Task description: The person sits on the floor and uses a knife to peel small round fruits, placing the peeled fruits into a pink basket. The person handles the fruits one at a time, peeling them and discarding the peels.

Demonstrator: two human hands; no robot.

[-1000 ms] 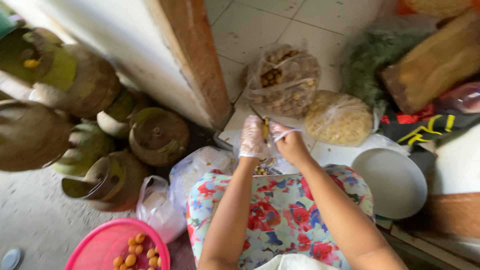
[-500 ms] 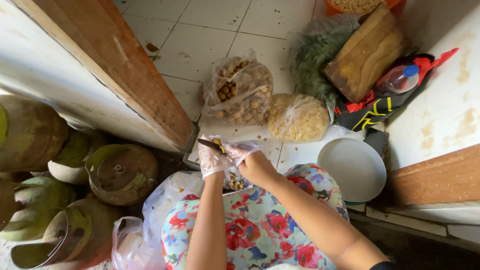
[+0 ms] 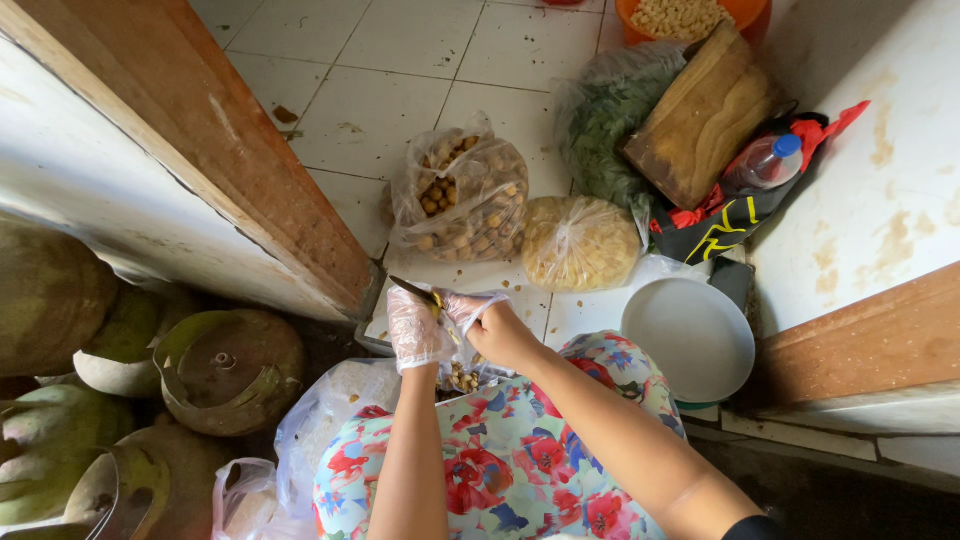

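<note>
Both forearms reach far over the lap, gloved left hand (image 3: pixel 418 328) pinching a small nut (image 3: pixel 437 303), right hand (image 3: pixel 497 332) fisted around a knife (image 3: pixel 413 290).

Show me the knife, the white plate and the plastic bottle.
knife (image 3: pixel 412 290), head view, on its dark blade.
white plate (image 3: pixel 690 340), head view, on its bare middle.
plastic bottle (image 3: pixel 765 165), head view, on its clear body.

Orange bowl (image 3: pixel 745 15) cut off by the top edge.
</note>
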